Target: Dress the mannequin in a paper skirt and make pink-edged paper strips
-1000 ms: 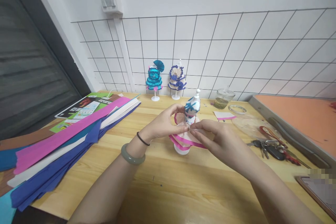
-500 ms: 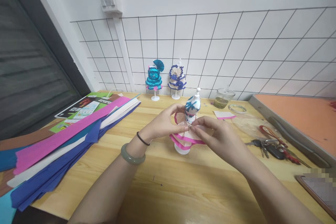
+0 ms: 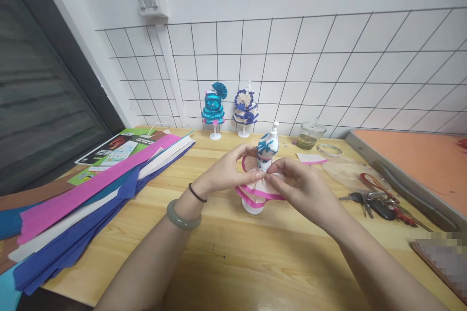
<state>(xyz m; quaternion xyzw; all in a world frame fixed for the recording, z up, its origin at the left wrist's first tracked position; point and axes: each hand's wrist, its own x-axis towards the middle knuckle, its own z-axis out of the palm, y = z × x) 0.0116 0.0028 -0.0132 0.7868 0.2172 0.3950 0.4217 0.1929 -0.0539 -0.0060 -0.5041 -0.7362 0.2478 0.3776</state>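
The table (image 3: pixel 226 277) bears a cup (image 3: pixel 313 129) of seemingly greenish liquid (image 3: pixel 307 142); left hand (image 3: pixel 231 169) and right hand (image 3: pixel 308 185) pinch pink-edged skirt (image 3: pixel 264 188).

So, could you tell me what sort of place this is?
It looks like an indoor craft corner: long coloured strips on a wooden table, a teal ornament and a purple-and-cream ornament standing behind, and a pink-edged piece between the left hand and right hand.

Head view: from close above wooden table (image 3: pixel 233 262), facing forward and down, gridded wall (image 3: pixel 292 70) beyond
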